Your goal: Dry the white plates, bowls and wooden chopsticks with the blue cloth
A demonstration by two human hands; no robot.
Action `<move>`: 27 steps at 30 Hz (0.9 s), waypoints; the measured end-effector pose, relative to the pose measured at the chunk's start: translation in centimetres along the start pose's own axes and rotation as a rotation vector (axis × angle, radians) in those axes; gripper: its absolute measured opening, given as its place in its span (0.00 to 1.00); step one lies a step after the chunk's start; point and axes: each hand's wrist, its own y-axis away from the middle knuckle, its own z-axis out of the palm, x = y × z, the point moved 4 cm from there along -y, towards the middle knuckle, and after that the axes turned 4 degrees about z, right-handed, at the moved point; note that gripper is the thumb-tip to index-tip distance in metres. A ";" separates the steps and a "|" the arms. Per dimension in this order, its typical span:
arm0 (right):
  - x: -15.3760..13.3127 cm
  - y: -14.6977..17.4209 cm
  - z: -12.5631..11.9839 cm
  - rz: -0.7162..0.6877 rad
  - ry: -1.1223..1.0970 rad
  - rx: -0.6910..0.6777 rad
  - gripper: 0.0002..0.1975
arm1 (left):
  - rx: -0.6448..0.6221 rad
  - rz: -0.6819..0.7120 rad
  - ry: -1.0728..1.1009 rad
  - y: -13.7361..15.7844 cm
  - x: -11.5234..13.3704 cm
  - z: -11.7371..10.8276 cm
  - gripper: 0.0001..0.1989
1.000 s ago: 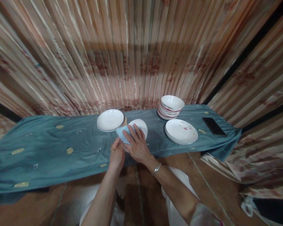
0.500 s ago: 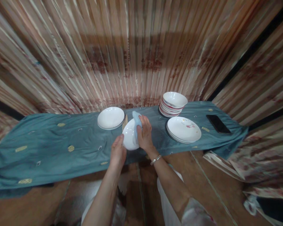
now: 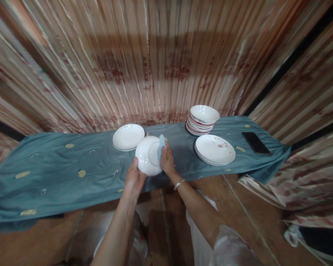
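- One bowl [image 3: 145,157] is in work: it hangs in both hands above the table [image 3: 58,173], about midway along the front edge, tipped so that its underside and foot face the wearer.
- The left hand [image 3: 133,177] pinches the bowl's left rim, thumb along the near side; the other fingers are mostly hidden behind it, so I cannot tell their spread.
- The right hand [image 3: 168,160] grips a cloth [image 3: 161,146] against the bowl's right side, thumb on the near face, fingers bent together around the far side.
- Wiping looks partway through, as I judge it: cloth and bowl touch, and the bowl is not yet set down. Whether the stacked dishes are done or waiting, I cannot tell.
- Near the back edge, left of the bowl, lie oval plates [image 3: 128,136]; toward the back right corner stands a bowl stack [image 3: 202,122] with red bands, and before it flowered plates [image 3: 215,149].
- A flat dark phone [image 3: 256,143] lies near the right edge.
- The dishes are glossy, smooth and white, with rounded rims; the cloth is soft, pale blue and bunched; the table's teal cover is wrinkled fabric.
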 end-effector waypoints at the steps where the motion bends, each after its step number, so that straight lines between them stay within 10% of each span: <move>1: 0.1 0.3 0.0 -0.006 0.012 -0.011 0.32 | 0.004 -0.005 0.009 -0.1 -0.1 -0.1 0.14; 18: -3.9 7.6 -1.8 -0.302 0.281 -0.237 0.27 | -0.006 -0.020 0.050 0.0 -0.5 0.7 0.16; 27: -5.9 6.2 -2.7 -0.487 0.333 -0.208 0.30 | -0.106 0.075 -0.135 1.4 -1.1 2.6 0.11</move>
